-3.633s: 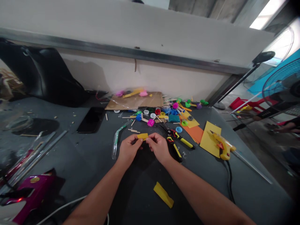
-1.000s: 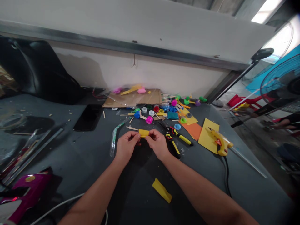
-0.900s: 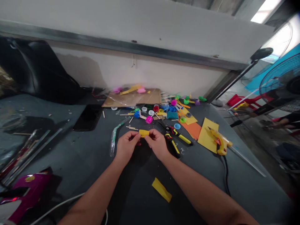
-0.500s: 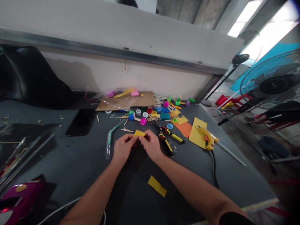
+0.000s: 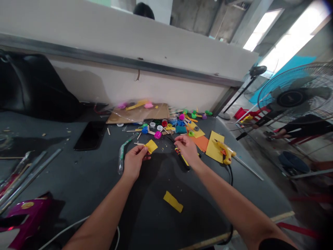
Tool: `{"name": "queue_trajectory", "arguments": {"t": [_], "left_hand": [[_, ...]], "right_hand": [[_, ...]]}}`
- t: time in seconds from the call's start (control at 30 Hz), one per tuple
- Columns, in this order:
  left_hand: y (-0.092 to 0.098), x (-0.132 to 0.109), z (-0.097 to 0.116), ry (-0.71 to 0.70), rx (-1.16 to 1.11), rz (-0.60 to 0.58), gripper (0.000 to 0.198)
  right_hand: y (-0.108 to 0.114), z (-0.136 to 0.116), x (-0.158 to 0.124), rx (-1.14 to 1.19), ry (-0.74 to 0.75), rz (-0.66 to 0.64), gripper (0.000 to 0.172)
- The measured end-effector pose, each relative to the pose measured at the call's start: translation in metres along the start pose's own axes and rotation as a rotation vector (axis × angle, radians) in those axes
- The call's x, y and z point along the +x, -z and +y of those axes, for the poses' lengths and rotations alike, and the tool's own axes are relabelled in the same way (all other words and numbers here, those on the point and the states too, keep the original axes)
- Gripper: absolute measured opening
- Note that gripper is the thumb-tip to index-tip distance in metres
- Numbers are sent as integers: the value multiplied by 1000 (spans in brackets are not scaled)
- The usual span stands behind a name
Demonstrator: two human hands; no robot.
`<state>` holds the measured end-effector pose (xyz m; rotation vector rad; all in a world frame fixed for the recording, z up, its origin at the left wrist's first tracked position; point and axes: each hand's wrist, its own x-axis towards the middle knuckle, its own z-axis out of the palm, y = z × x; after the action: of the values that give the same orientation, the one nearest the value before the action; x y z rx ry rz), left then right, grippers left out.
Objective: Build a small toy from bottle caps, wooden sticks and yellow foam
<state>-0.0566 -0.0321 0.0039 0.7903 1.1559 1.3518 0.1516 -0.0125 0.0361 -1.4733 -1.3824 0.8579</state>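
Note:
My left hand (image 5: 134, 160) pinches a small yellow piece of paper or thin sheet (image 5: 151, 146) between thumb and fingers. Over a pair of black-and-yellow handled pliers (image 5: 184, 160) is my right hand (image 5: 187, 150), its fingers drawn together by the dark jaws. The hand covers part of the tool, and whatever the fingertips grip is hidden. A second yellow strip (image 5: 173, 201) lies on the dark table (image 5: 145, 215) nearer to me. Left of my left hand rests a clear plastic tube with green markings (image 5: 121, 156).
Bottle caps, sticks and a magenta spiky ball (image 5: 158, 135) are scattered ahead. At right, a yellow glue gun (image 5: 227, 154) with a black cord lies on a yellow sheet (image 5: 213, 144). A phone (image 5: 90, 135) and a purple device (image 5: 27, 217) are at left.
My right hand has let go of the yellow piece and moved right, over the pliers. My left hand keeps the piece, now tilted and more visible. The view has shifted slightly.

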Motion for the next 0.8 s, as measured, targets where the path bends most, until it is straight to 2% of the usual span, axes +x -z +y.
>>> {"name": "queue_trajectory", "arguments": {"t": [0.1,0.17,0.2,0.3,0.33,0.4,0.47,0.5,0.57,0.63,0.67,0.73,0.8], "left_hand": [[-1,-1,1,5,6,-9,27],[-1,-1,2,15,-3,-13,27],[-1,-1,2,19,-10,-13,28],[1,1,1,19,-38,-10,28],[1,2,1,16,-49,-8,29],[2,3,0,8,-83,14,30],[3,3,1,-1,-126,55,31],[2,3,1,-5,-145,76,31],[1,2,3,-13,-175,104,31],[0,1,5,-20,-198,118,31],[0,1,5,-24,-207,125,30],[0,1,6,-27,-219,141,29],[0,2,5,-29,-219,148,27]], "right_hand": [[23,0,4,-90,137,104,13],[21,-3,1,-112,218,97,19],[16,-5,-2,-123,249,49,26],[-11,-15,-16,-187,263,-248,55],[-19,-19,-21,-213,235,-384,58],[-26,-31,-32,-258,160,-694,46],[-18,-44,-42,-253,110,-940,25],[-6,-50,-46,-232,110,-990,22],[31,-57,-53,-182,84,-1036,24],[82,-56,-55,-210,6,-988,30],[110,-52,-54,-235,-36,-896,33],[163,-38,-50,-255,-92,-614,39],[202,-23,-41,-348,-78,-230,46]]}}
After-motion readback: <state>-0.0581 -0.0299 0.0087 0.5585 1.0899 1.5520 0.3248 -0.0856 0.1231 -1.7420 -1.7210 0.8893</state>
